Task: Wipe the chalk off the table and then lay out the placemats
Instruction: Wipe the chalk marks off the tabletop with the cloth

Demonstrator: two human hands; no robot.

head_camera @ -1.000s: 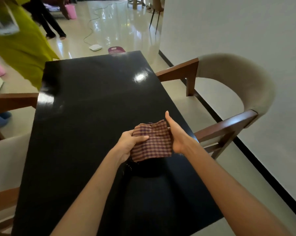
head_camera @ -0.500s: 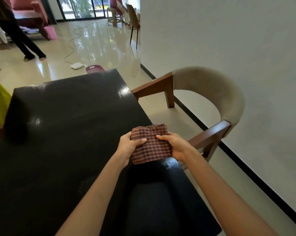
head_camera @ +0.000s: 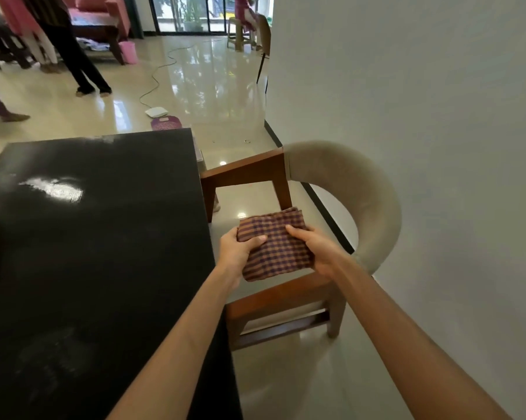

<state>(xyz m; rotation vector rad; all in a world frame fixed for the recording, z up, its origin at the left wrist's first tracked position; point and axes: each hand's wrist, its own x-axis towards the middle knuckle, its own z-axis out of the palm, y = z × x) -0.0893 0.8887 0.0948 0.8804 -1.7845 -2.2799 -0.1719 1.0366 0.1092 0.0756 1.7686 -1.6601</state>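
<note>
Item 1: checked cloth (head_camera: pixel 276 244), folded into a thick pad, maroon and tan. It is held in the air between both hands, past the right edge of the counter and above the seat of the chair; it touches neither.

Item 2: left hand (head_camera: pixel 237 249). It is clamped on the left edge of the cloth, thumb laid across the top face, fingers hidden underneath.

Item 3: right hand (head_camera: pixel 317 248). It is clamped on the right edge of the cloth, fingers curled over the top face, the palm against the side of the fold.

Item 4: counter (head_camera: pixel 98 237), black and glossy, rectangular, occupying the left of the view. A bright window reflection is seen near its far left. Faint pale smears are seen on the near part of the surface.

Item 5: chair (head_camera: pixel 349 195), brown wooden frame with a curved beige padded back, placed just beside the right edge of the counter and near the white wall.

Item 6: background. A white cable (head_camera: pixel 157 77) is trailed across the shiny tiled floor. The legs of 1 standing person (head_camera: pixel 77 62) are seen at far left.
</note>
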